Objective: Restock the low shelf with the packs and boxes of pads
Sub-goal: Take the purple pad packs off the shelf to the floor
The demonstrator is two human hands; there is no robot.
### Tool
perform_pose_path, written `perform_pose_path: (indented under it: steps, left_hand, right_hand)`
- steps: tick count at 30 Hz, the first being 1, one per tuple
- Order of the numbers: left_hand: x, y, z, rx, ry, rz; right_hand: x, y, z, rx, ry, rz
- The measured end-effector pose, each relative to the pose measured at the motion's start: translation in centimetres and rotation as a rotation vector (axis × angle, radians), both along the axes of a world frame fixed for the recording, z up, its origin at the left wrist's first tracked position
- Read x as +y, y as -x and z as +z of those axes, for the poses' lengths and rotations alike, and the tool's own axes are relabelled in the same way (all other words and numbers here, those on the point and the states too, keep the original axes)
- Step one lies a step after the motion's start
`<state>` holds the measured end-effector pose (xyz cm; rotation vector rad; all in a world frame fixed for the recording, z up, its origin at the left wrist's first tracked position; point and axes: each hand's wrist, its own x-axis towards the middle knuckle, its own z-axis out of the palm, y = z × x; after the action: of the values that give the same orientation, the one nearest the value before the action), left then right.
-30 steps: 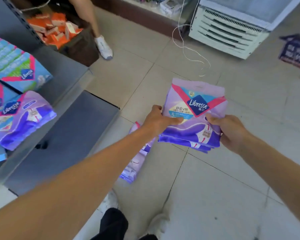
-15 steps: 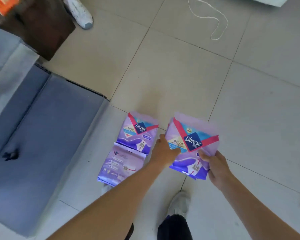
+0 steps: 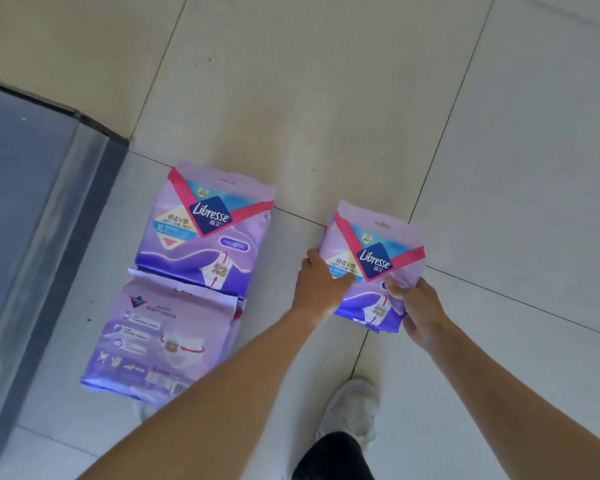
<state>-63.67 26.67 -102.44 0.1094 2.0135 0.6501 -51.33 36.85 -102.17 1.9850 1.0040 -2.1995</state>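
Note:
Both hands hold a small stack of purple Libresse pad packs low over the tiled floor. My left hand grips the stack's left edge, thumb on top. My right hand pinches its lower right corner. To the left, two more purple packs lie on the floor: one face up and one back side up just below it. The grey low shelf fills the left edge of the view.
My white shoe and dark trouser leg stand on the tiles just below the held stack. Pale floor tiles spread across the top and right.
The view has tilted further down and closer to the floor. The held stack has dropped lower and a little right, near the two packs on the floor. Both hands keep their hold.

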Motion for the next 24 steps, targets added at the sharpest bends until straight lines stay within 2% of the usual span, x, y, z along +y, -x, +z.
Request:
perform_pose_path:
  steps: [5, 10, 14, 19, 21, 24]
  left_hand:
    - [0.1, 0.4, -2.7, 0.079, -0.010, -0.031]
    - [-0.2, 0.1, -2.8, 0.129, 0.031, -0.103]
    - [-0.1, 0.6, -0.6, 0.289, 0.086, -0.356]
    - [-0.1, 1.3, 5.5, 0.361, 0.102, -0.599]
    - [-0.3, 2.0, 8.9, 0.384, 0.110, -0.667]
    - [-0.9, 3.8, 15.1, 0.437, 0.101, -0.723]
  right_hand:
    - [0.9, 0.7, -3.2, 0.096, 0.021, 0.051]
    - [1.7, 0.4, -4.3, 0.096, 0.020, 0.090]
    - [2.0, 1.0, -3.0, 0.002, -0.021, 0.203]
    - [1.7, 2.1, 2.0, -0.377, -0.270, 0.533]
    - [1.5, 3.0, 5.7, -0.419, -0.402, 0.738]
    - [0.9, 5.3, 12.9, -0.366, -0.552, 1.024]
